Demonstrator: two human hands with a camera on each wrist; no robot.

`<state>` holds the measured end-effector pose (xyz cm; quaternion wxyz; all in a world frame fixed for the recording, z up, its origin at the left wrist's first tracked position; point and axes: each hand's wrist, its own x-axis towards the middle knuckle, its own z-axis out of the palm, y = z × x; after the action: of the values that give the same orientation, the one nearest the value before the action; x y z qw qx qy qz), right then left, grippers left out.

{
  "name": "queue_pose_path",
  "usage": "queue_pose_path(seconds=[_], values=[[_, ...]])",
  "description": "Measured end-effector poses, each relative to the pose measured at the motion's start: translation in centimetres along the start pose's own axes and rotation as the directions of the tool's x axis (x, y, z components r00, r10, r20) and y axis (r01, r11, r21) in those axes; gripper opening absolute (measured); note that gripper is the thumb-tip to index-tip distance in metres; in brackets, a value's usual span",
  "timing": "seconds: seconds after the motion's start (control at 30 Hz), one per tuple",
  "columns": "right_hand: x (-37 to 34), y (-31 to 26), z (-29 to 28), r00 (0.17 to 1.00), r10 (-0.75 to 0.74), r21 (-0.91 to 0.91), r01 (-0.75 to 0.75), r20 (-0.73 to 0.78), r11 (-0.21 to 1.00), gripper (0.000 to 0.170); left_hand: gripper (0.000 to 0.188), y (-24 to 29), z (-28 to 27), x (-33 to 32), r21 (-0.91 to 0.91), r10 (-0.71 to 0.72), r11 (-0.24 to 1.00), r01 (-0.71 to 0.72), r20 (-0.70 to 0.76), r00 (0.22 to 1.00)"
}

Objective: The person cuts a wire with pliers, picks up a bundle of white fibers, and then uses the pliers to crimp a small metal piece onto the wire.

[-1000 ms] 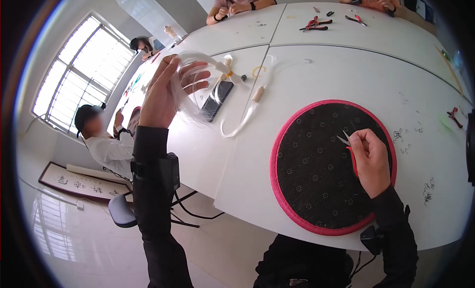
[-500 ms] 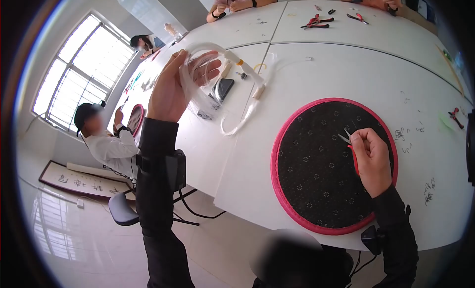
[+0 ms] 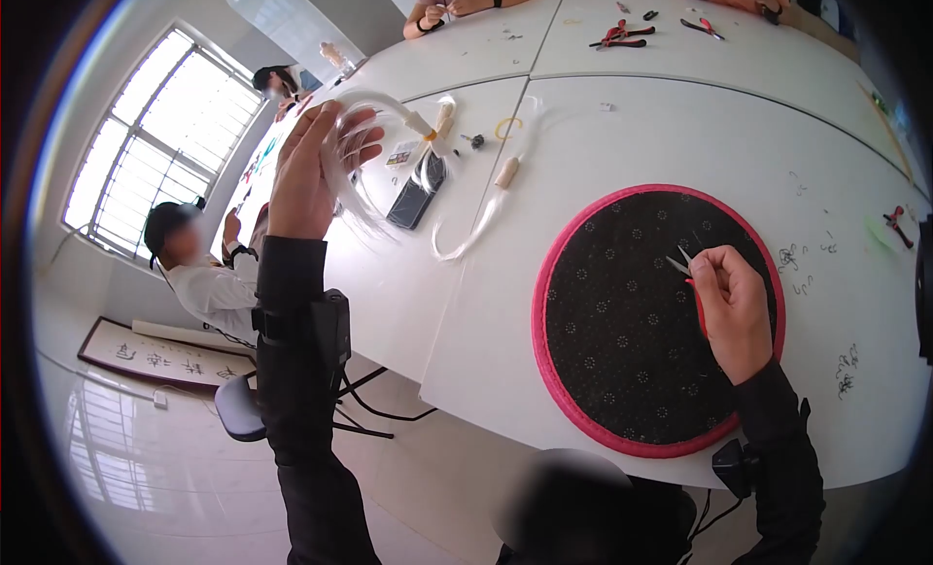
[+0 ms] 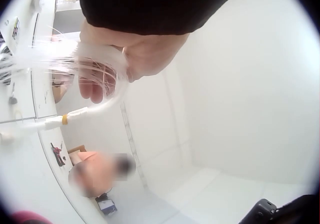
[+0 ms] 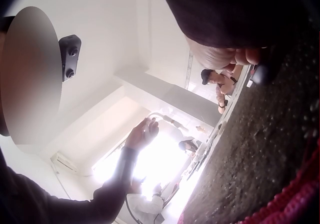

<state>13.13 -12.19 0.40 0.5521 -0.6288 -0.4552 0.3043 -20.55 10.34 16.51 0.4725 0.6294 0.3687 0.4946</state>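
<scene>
My left hand (image 3: 309, 181) is raised above the table's left part, gripping a looped bundle of clear strands (image 3: 355, 181) near the thumb, other fingers spread behind it. A yellow band (image 3: 430, 136) circles the bundle's white section. The left wrist view shows the strands (image 4: 52, 58) hanging past the hand (image 4: 145, 53). My right hand (image 3: 731, 298) rests over the round black mat (image 3: 622, 312), holding red-handled pliers (image 3: 686, 265), their tips parted. In the right wrist view, my right hand (image 5: 212, 56) is low beside the mat (image 5: 240, 149).
A second clear strand loop (image 3: 466, 249) with a wooden bead (image 3: 506, 171) lies mid-table. Left of it are a black phone-like object (image 3: 416, 201) and a small dark part (image 3: 476, 141). More pliers (image 3: 622, 36) lie at the far side, where people sit. Dark scraps lie right of the mat.
My left hand first moved right with the strand bundle, then back left; the banded section swung left, away from the wooden bead. My right hand and its pliers have barely moved.
</scene>
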Motion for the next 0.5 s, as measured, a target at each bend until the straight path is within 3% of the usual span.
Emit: queue_pose_path(seconds=[0.17,0.3,0.4,0.43,0.5], values=[[0.0,-0.1,0.0,1.000,-0.001,-0.004,0.001,0.002,1.000,0.021,0.031,0.0,-1.1,0.6,-0.095,0.011,0.995,-0.015,-0.039,0.999],[-0.1,-0.3,0.0,1.000,0.024,0.006,-0.024,0.008,1.000,0.020,0.028,1.1,-2.6,0.3,0.126,-0.028,0.991,0.039,-0.081,0.996],[0.0,-0.3,-0.1,0.999,0.031,-0.001,-0.031,0.019,1.000,0.020,0.026,2.0,-2.4,0.0,0.273,-0.159,0.953,0.128,0.097,0.982],[0.0,-0.3,-0.2,0.999,0.028,-0.006,-0.028,0.019,1.000,0.020,0.024,1.9,-1.3,-0.3,0.318,-0.174,0.938,0.137,0.090,0.981],[-0.1,-0.3,-0.1,0.999,0.029,0.000,-0.029,0.019,1.000,0.019,0.024,2.1,0.0,-0.4,0.280,-0.228,0.945,0.170,0.193,0.954]])
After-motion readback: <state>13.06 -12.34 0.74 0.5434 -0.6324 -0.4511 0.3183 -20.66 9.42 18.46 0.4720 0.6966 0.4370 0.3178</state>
